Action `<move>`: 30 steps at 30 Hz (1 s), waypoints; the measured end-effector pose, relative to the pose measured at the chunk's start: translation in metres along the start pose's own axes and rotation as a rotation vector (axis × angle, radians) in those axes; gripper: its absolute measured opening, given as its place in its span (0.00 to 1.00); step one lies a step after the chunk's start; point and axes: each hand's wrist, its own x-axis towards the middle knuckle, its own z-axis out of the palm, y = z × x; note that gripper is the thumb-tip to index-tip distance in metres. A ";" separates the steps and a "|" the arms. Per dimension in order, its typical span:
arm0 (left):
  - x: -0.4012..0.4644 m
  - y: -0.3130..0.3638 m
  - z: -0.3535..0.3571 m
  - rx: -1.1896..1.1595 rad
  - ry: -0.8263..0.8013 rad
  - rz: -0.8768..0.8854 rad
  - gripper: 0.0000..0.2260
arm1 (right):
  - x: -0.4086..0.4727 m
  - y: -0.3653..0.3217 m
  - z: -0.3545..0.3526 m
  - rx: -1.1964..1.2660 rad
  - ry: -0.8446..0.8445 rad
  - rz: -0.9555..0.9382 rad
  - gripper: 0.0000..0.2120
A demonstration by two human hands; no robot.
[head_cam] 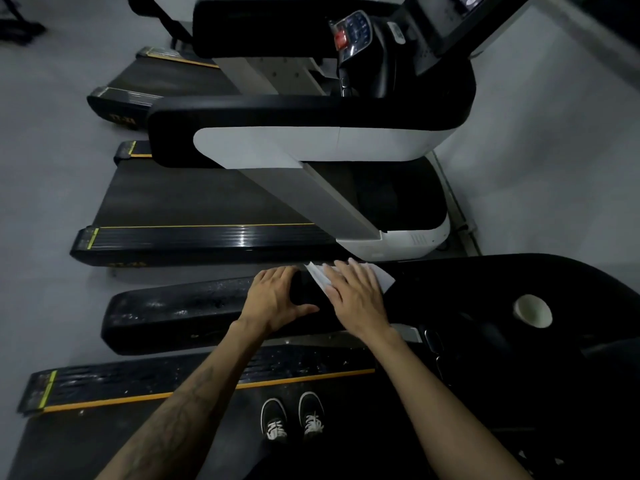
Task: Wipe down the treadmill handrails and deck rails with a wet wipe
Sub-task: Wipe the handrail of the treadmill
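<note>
Grey gym floor, treadmill row: on near black padded handrail (180, 313), right hand (356, 299) presses thin, limp white wet wipe (381, 277) flat with spread fingers; left hand (273, 299) grips rail alongside.

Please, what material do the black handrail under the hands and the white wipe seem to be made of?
Long black padded handrail: probably rubbery foam or vinyl, matte, with a scuffed, pale-speckled surface. Thin white wet wipe: seemingly soft nonwoven cloth or paper; it creases and lies flat under the right hand.
</note>
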 end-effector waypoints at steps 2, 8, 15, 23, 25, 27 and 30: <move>0.001 0.000 0.000 -0.011 -0.002 -0.004 0.40 | 0.005 0.009 -0.005 -0.033 0.003 0.033 0.24; 0.001 0.001 0.002 0.004 0.001 -0.009 0.39 | -0.002 -0.011 0.003 -0.019 0.122 0.178 0.22; 0.001 0.000 0.000 -0.014 -0.004 0.006 0.38 | 0.020 0.012 -0.011 -0.092 0.018 0.127 0.20; 0.001 -0.001 -0.001 0.024 -0.013 0.015 0.38 | 0.038 -0.014 -0.010 -0.083 -0.067 0.124 0.18; 0.003 -0.003 -0.003 0.040 -0.040 0.043 0.38 | 0.035 -0.004 -0.011 -0.027 -0.082 0.034 0.17; 0.005 -0.008 -0.007 0.046 -0.065 0.070 0.38 | 0.029 0.011 -0.013 0.033 -0.078 0.011 0.17; 0.002 -0.019 -0.013 0.080 -0.059 0.063 0.42 | 0.031 0.022 -0.016 -0.032 -0.056 0.132 0.20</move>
